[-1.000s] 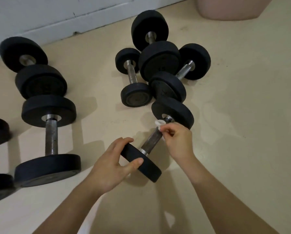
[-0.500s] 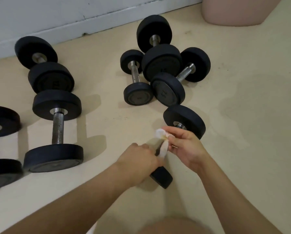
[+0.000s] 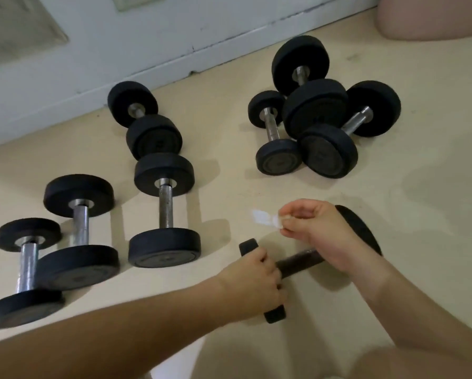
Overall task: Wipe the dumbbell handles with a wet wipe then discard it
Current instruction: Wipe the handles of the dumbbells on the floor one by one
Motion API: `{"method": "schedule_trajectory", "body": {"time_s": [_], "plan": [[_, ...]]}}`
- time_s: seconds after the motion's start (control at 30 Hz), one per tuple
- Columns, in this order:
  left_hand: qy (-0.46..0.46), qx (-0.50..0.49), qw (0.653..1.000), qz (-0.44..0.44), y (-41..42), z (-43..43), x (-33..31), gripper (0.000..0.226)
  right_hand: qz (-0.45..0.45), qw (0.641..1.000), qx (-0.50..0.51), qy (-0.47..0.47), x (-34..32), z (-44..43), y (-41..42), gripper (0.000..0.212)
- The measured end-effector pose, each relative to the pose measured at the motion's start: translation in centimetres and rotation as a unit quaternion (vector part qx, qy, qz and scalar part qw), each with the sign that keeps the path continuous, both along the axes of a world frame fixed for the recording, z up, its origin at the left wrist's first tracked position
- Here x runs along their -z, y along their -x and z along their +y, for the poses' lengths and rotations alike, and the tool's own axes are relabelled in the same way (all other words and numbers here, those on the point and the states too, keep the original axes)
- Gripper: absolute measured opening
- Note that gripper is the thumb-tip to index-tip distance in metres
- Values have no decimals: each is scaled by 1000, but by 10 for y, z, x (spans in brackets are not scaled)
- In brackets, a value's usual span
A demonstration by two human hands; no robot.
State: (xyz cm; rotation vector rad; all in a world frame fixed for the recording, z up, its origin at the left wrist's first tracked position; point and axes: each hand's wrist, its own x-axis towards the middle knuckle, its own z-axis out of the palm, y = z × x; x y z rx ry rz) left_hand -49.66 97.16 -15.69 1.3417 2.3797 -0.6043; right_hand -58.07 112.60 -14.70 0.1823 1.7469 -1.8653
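Lifting wipe point(image 3: 265, 219) off dumbbell handle point(image 3: 297, 262)

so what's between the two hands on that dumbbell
Head view: a bare stretch of dark handle runs between the left hand gripping the near plate and the right hand, which pinches the wipe off it.

Bare forearms point(image 3: 136, 326) — bare hands point(image 3: 252, 283)

The beige floor point(image 3: 223, 119) carries black-ended dumbbells: a small dumbbell point(image 3: 27, 266) at the left against a larger dumbbell point(image 3: 79, 222); beside them, end to end, the middle dumbbell point(image 3: 165, 206) and the wall-side dumbbell point(image 3: 147, 127); a cluster of three point(image 3: 315, 113) touching at the right; a lone dumbbell point(image 3: 297, 262) nearest. A pink tub point(image 3: 431, 20) stands far right
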Motion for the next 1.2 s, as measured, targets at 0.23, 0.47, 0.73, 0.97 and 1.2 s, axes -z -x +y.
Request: {"method": "schedule_trajectory", "body": {"time_s": [0.23,0.47,0.73,0.97,1.2], "plan": [[-71,-40,996,43,-4,-119,-64,57,207,927,-252,-183,-79,-98,42,21],[-99,-349,932,-20,-17,-251,-27,73,292,832,-338,-330,-76,-225,42,13],[-275,-433,846,-147,0,-263,32,63,145,926,-100,-335,20,-268,2,17],[-272,-384,871,-137,-11,-258,30,43,286,887,-73,-356,67,-297,16,20],[-275,-363,885,-95,-23,-247,26,54,249,899,-216,-287,59,-262,-15,11]]}}
